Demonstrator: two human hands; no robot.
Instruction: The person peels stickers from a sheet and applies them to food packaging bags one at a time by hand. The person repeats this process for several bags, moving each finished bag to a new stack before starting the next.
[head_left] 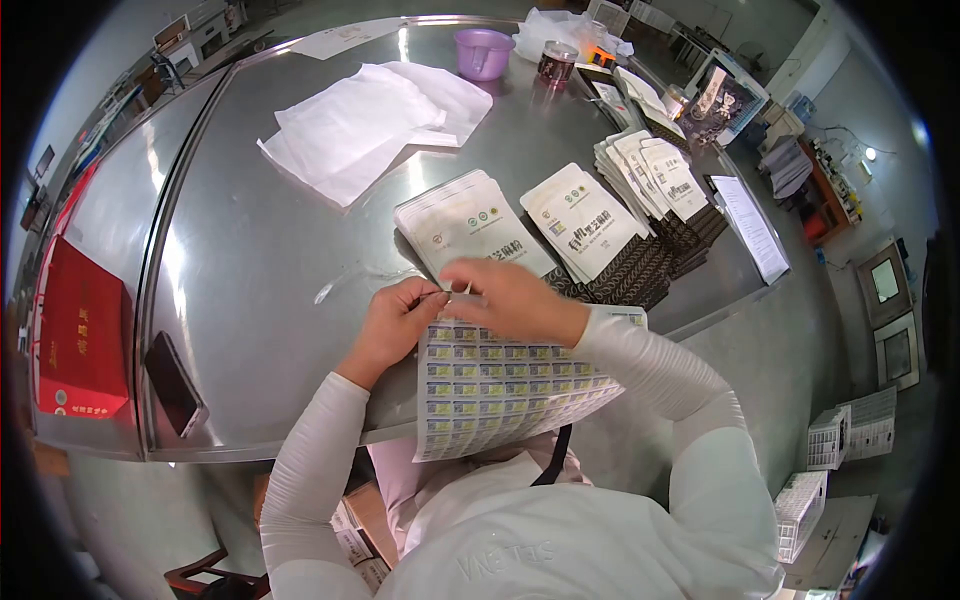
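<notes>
A sheet of small yellow-green and blue printed stickers (500, 385) hangs over the near table edge onto my lap. Its upper left corner is pinched between the thumb and finger of my left hand (392, 322). My right hand (515, 302) meets it from the right, over the sheet's top edge. The right fingers are curled together and slightly blurred; what they grip is hidden. Just beyond my hands lies a stack of white and black printed pouches (465, 222). To its right sits a second pouch stack (585, 222).
More pouches (650, 175) fan out farther right, beside a paper document (750, 228). White sheets (365, 125), a purple cup (484, 54) and a dark-filled jar (557, 63) stand toward the back. A phone (175, 383) and red bag (82, 335) are at left on the metal table (260, 300).
</notes>
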